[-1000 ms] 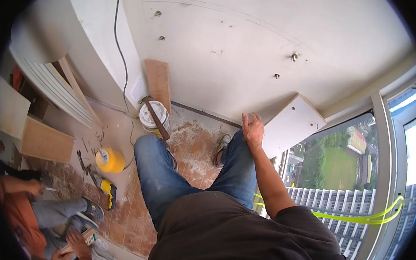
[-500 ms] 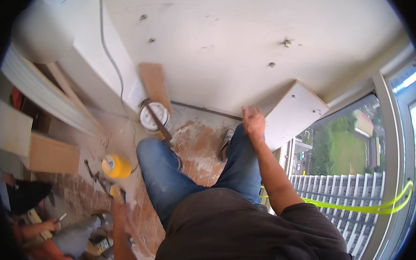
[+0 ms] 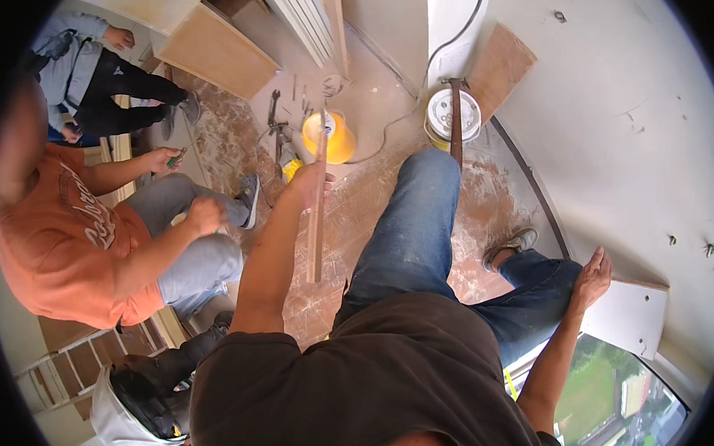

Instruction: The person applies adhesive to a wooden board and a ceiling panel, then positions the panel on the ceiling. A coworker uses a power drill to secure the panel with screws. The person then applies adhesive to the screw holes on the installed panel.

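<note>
My left hand (image 3: 304,186) is closed round a thin wooden strip (image 3: 316,245), which it holds upright in view over the floor. Just beyond that hand stands a yellow tub-like container (image 3: 339,140). A tool with a yellow part (image 3: 291,169) lies beside it, partly hidden by the hand. My right hand (image 3: 593,276) is by my right knee, empty, its fingers stretched out, close to a white panel (image 3: 628,314). Ahead of my left knee sits a white bucket (image 3: 442,114), and a hammer (image 3: 456,127) with a long brown handle lies across its lid.
A co-worker in an orange shirt (image 3: 74,232) sits at the left, holding something small and green. Another person in dark trousers (image 3: 122,85) is farther back. Boards (image 3: 217,50) and long white strips (image 3: 291,14) lean behind. A window (image 3: 618,398) is at the lower right.
The view has swung left, bringing the co-workers into sight. My left hand has come up with the wooden strip, which was not visible before. My right hand stays by my right knee.
</note>
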